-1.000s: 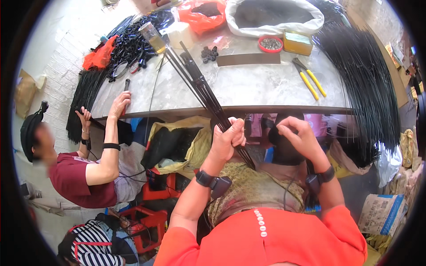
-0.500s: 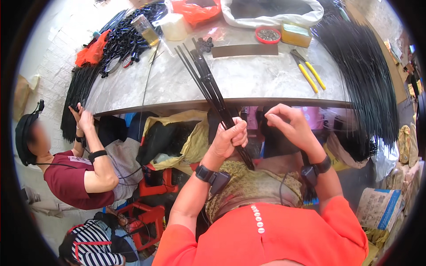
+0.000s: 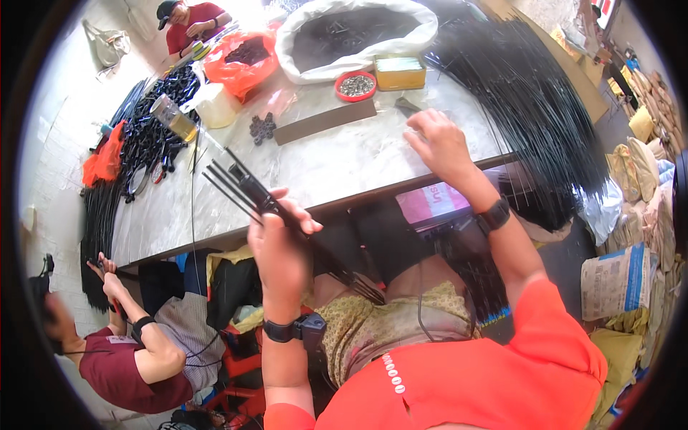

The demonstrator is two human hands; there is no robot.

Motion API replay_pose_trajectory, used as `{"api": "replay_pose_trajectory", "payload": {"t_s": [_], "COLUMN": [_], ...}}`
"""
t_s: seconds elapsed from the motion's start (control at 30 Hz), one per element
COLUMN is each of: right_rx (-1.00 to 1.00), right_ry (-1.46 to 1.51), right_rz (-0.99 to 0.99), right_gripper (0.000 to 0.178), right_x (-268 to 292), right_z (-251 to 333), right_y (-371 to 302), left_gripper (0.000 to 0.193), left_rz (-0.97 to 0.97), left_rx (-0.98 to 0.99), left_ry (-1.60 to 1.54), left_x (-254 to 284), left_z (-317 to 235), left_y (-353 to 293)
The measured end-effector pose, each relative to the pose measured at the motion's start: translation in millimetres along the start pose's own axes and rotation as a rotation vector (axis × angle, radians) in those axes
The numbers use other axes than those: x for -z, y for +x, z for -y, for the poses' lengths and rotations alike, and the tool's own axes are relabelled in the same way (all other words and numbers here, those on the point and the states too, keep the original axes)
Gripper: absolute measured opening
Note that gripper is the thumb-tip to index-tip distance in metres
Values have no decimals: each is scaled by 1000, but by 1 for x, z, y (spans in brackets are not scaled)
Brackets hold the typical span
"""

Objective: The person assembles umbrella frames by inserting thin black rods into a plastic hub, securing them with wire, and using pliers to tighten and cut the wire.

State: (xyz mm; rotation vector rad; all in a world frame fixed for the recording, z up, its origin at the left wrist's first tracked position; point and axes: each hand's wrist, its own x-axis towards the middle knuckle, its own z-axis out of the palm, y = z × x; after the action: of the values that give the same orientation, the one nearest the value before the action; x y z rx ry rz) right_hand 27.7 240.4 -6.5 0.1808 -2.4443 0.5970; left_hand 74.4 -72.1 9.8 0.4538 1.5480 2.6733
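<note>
A bundle of thin black rods (image 3: pixel 252 188) with thicker black sleeve-like parts near its upper end slants down to my lap. My left hand (image 3: pixel 279 247) holds it between thumb and fingers; the palm is blurred. Over the table, my right hand (image 3: pixel 438 140) is above the pliers (image 3: pixel 407 107), with its fingers partly curled. Only the dark jaws show beyond my hand; the handles are hidden beneath it, so a grip cannot be made out. Beside them lie a flat dark strip (image 3: pixel 326 120) and a small cluster of dark pieces (image 3: pixel 263 129).
A red dish of small metal pieces (image 3: pixel 356 87), a yellow box (image 3: pixel 400 74) and a white sack (image 3: pixel 285 54) stand at the back. Long black rods (image 3: pixel 530 93) hang over the table's right edge. Co-workers sit at left (image 3: pixel 136 365) and far left (image 3: pixel 193 25).
My right hand has moved from near the bundle to the pliers, covering their yellow handles. My left hand has turned and loosened its fingers around the bundle. The view has swung right.
</note>
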Motion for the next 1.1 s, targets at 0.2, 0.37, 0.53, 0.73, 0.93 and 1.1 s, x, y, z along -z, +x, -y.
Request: {"api": "replay_pose_trajectory", "payload": {"t_s": [0.2, 0.37, 0.53, 0.73, 0.93, 1.1], "right_rx": [128, 241, 288, 305, 170, -81], "right_ry": [29, -233, -339, -477, -205, 439], "right_rz": [67, 307, 441, 494, 384, 330], "right_gripper": [13, 13, 12, 16, 16, 17], "right_x": [-22, -61, -84, -97, -86, -78], "right_z": [-7, -17, -14, -12, -15, -29], "right_y": [66, 136, 171, 177, 173, 161], "left_gripper": [60, 64, 63, 56, 53, 52], "left_rz": [-93, -133, -138, -178, -137, -126], "left_rx": [94, 109, 105, 46, 33, 50], "left_ry": [-95, -123, -118, -50, -8, -71], "left_x": [-15, -19, -14, -12, -10, -7], "left_z": [-5, 8, 11, 10, 5, -1], "left_y": [20, 13, 15, 16, 16, 13]}}
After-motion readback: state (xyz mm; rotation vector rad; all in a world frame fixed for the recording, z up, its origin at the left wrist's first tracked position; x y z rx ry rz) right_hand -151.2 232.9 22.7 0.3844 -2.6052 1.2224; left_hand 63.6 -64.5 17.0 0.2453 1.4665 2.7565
